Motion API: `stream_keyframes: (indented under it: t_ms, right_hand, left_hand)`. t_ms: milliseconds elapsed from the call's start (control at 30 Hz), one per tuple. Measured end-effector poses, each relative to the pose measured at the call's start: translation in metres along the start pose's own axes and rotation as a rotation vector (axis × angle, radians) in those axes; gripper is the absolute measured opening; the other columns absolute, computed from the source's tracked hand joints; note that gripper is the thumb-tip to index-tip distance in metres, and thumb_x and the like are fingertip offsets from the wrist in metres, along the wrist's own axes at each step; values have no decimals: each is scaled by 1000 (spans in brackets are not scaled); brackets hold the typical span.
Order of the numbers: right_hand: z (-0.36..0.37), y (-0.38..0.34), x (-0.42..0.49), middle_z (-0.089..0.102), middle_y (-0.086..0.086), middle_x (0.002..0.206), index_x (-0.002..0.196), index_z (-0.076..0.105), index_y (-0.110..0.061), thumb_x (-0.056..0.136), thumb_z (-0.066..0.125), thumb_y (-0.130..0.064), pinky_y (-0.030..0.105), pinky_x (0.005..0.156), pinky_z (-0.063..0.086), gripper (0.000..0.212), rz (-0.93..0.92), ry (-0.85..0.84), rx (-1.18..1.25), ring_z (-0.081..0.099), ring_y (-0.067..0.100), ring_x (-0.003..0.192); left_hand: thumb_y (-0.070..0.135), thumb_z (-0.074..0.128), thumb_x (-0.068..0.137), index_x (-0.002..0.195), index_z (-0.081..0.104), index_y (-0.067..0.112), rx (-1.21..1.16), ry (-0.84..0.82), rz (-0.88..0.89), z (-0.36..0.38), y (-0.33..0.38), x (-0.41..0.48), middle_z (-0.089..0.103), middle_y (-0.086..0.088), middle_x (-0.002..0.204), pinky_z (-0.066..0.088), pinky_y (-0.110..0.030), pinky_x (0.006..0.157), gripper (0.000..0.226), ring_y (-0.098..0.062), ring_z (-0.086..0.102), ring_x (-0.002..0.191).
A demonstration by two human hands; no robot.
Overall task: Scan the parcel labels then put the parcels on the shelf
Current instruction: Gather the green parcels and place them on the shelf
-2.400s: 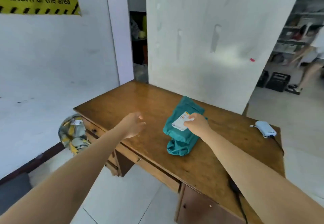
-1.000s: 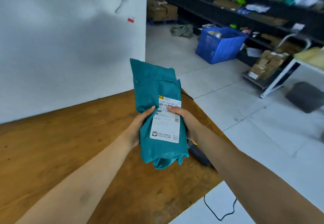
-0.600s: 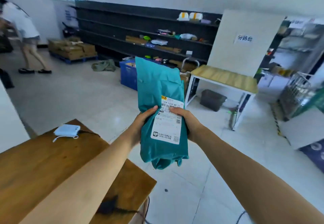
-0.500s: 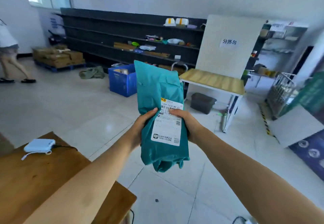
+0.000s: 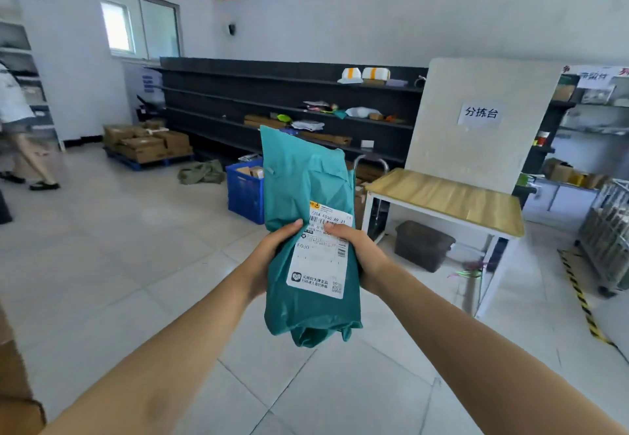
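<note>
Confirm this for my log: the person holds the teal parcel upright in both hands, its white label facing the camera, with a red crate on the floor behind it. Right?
Not quite: the crate on the floor behind is blue, not red, as the head view shows. The rest stands: the left hand and right hand both hold the teal parcel upright, with its white label facing the camera.

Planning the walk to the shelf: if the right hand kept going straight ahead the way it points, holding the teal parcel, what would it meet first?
Probably the blue crate on the floor, or the dark shelving behind it; depth is unclear. The right hand and teal parcel have open floor before that.
</note>
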State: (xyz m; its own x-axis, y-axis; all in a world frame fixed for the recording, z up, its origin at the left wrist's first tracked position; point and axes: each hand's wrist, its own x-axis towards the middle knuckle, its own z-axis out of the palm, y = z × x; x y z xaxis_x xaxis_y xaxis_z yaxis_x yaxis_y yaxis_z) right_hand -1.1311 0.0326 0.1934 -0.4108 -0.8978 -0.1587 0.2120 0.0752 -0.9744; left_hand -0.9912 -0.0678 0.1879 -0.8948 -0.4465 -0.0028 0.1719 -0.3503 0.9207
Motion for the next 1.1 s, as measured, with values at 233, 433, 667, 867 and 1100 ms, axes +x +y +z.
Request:
stream_keyframes:
  t_ms: [233, 433, 667, 867, 1100]
  right_hand:
    - [7, -61, 182, 76, 9, 104, 116, 65, -14, 75, 70, -30, 36, 80, 54, 44, -26, -159, 38, 73, 24, 87]
    - [21, -82, 335, 76, 8, 100, 104, 69, -15, 74, 68, -31, 36, 83, 54, 34, -14, -358, 16, 73, 22, 85]
    - [83, -110, 506, 77, 7, 93, 95, 72, -17, 89, 59, -29, 37, 91, 53, 18, 42, -671, -94, 71, 23, 83]
    - [189, -127, 608, 76, 7, 101, 100, 71, -17, 89, 59, -30, 39, 97, 50, 21, 36, -986, -134, 71, 23, 90]
    - [349, -98, 692, 76, 6, 102, 106, 69, -18, 87, 62, -29, 34, 87, 53, 23, 15, -1259, -95, 73, 20, 87]
  left_hand:
    - [30, 58, 84, 115, 62, 12, 21, 164, 102, -79, 77, 130, 73, -9, 105, 57, -29, 75, 36, -21, 71, 91]
    - [34, 58, 81, 114, 63, 13, 45, 357, 167, -160, 105, 220, 72, -9, 108, 56, -33, 82, 39, -22, 70, 94]
    - [28, 47, 94, 101, 65, 14, 8, 706, 307, -258, 152, 294, 76, -5, 87, 56, -29, 67, 24, -18, 73, 75]
    - [26, 50, 93, 103, 66, 17, 43, 978, 466, -340, 208, 295, 75, -5, 94, 52, -35, 78, 21, -20, 71, 83]
    - [24, 60, 85, 110, 64, 13, 32, 1172, 565, -474, 252, 254, 73, -10, 102, 51, -37, 81, 28, -24, 70, 87]
